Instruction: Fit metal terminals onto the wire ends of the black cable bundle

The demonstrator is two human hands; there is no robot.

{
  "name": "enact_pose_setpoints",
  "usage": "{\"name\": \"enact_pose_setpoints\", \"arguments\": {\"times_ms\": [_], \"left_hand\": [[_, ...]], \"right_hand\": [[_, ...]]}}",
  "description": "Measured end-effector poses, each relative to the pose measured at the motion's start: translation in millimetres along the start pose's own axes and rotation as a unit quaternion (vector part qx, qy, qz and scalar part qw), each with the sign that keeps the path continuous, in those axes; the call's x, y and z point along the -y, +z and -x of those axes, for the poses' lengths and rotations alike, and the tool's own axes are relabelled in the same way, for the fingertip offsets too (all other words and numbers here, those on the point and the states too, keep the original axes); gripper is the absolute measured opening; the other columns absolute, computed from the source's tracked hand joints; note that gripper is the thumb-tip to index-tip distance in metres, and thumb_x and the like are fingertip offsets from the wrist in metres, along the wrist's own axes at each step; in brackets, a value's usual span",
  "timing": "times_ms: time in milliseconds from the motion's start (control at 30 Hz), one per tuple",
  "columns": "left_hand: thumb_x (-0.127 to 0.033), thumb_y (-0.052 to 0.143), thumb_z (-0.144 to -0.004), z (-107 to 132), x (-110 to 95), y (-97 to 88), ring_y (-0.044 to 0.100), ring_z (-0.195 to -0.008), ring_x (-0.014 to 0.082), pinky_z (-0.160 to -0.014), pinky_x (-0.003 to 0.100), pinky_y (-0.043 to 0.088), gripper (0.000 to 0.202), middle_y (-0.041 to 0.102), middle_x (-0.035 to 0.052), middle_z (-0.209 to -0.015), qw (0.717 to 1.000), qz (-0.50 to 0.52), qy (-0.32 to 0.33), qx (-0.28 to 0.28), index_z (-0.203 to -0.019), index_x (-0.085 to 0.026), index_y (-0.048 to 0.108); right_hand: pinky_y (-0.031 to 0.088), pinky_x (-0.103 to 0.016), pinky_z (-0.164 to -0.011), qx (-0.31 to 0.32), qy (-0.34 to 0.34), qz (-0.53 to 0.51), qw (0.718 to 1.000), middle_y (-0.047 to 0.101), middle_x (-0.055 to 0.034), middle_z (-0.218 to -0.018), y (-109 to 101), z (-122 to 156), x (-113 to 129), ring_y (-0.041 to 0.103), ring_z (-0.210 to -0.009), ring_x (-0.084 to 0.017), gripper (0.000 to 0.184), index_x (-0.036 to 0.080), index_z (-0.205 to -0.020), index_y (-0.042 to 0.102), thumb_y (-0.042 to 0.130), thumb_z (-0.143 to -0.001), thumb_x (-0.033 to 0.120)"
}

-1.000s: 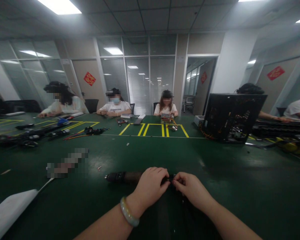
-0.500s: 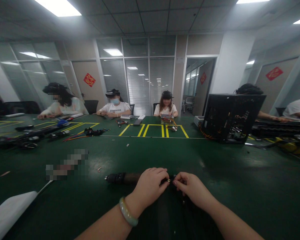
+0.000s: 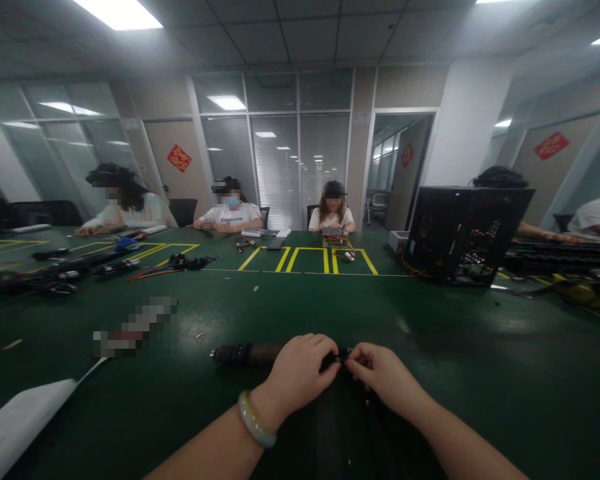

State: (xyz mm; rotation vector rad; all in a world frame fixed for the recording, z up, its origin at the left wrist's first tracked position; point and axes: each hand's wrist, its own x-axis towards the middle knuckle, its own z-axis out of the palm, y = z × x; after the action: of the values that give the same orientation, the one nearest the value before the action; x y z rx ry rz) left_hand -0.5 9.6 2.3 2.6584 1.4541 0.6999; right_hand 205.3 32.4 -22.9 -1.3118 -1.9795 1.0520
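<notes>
A dark rod-shaped part (image 3: 245, 353) lies across the green table (image 3: 300, 307) just in front of me, its black ridged end pointing left. My left hand (image 3: 303, 372), with a pale bracelet on the wrist, is curled over the rod's right end. My right hand (image 3: 380, 373) pinches a tiny piece right beside the left fingertips, too small to name. A black flat thing (image 3: 340, 433) lies under both wrists.
A white sheet (image 3: 20, 427) lies at the near left. An open black computer case (image 3: 465, 233) stands at the right. Cables and parts (image 3: 70, 270) lie at the far left. Several people sit along the far side and at the right.
Hardly anything has moved. The two hands stay together at the rod's right end, with only slight fingertip shifts.
</notes>
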Motion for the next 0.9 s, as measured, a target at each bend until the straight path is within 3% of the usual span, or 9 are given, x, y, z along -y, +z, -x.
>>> {"name": "enact_pose_setpoints", "arguments": {"times_ms": [233, 567, 900], "left_hand": [[-0.023, 0.061, -0.087, -0.5, -0.2, -2.1, 0.058, -0.092, 0.0184, -0.085, 0.032, 0.042, 0.006, 0.064, -0.0012, -0.1, 1.0, 0.013, 0.019, 0.001, -0.094, -0.024, 0.061], [-0.028, 0.063, -0.087, -0.8, -0.6, -5.1, 0.058, -0.093, 0.0199, -0.084, 0.033, 0.042, 0.018, 0.064, 0.0005, -0.101, 1.0, 0.003, 0.027, 0.001, -0.104, -0.023, 0.061], [-0.028, 0.062, -0.089, -1.6, 1.3, -2.0, 0.059, -0.092, 0.019, -0.082, 0.032, 0.042, 0.009, 0.064, 0.0001, -0.097, 0.999, -0.019, 0.028, 0.015, -0.096, -0.023, 0.062]], "right_hand": [[0.041, -0.018, -0.049, 0.005, -0.008, -0.003, 1.0, 0.066, 0.0005, -0.073, -0.6, 1.1, -0.6, 0.058, -0.056, -0.012, 0.017, 0.018, -0.086, 0.064, 0.056, -0.088, 0.032], [0.039, -0.018, -0.048, 0.018, 0.01, 0.001, 1.0, 0.066, -0.0002, -0.072, -3.8, 3.0, 4.1, 0.057, -0.053, -0.011, 0.022, 0.017, -0.086, 0.066, 0.055, -0.088, 0.036], [0.039, -0.018, -0.047, 0.017, 0.01, 0.008, 1.0, 0.066, 0.0008, -0.07, -2.8, 1.4, 2.4, 0.056, -0.052, -0.011, 0.021, 0.018, -0.083, 0.065, 0.056, -0.088, 0.036]]}}
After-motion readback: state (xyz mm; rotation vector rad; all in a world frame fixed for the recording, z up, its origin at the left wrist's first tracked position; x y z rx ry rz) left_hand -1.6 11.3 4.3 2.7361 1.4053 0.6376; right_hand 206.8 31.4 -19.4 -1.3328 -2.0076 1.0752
